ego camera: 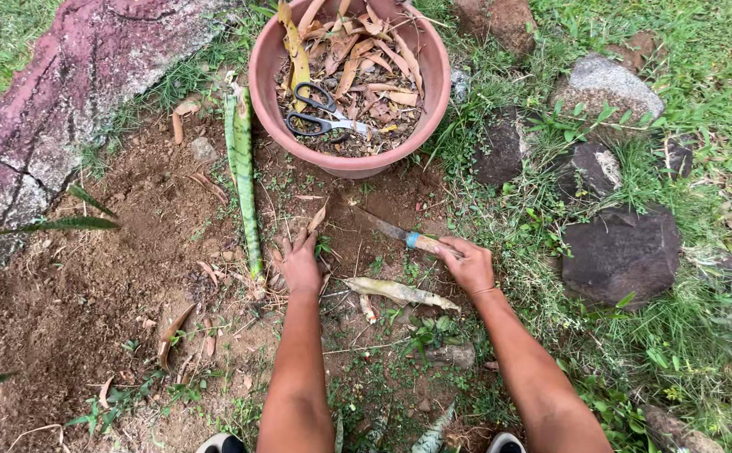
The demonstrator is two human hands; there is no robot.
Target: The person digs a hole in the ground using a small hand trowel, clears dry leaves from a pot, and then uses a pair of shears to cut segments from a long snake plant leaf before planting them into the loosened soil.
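Soil carries both hands: right hand (469, 265) has its fingers closed around a knife (406, 237); left hand (301, 267) presses open fingers on dirt beside a long green leaf (244, 180).

Two bare forearms extend from the lower edge of the view, angled slightly toward each other. The left hand (301, 267) lies palm down with the wrist straight, its fingers stretched forward and held close together. The right hand (468, 264) is curled into a closed grip, knuckles uppermost, thumb side turned toward the left hand; a thin band circles its wrist. The hands are apart.
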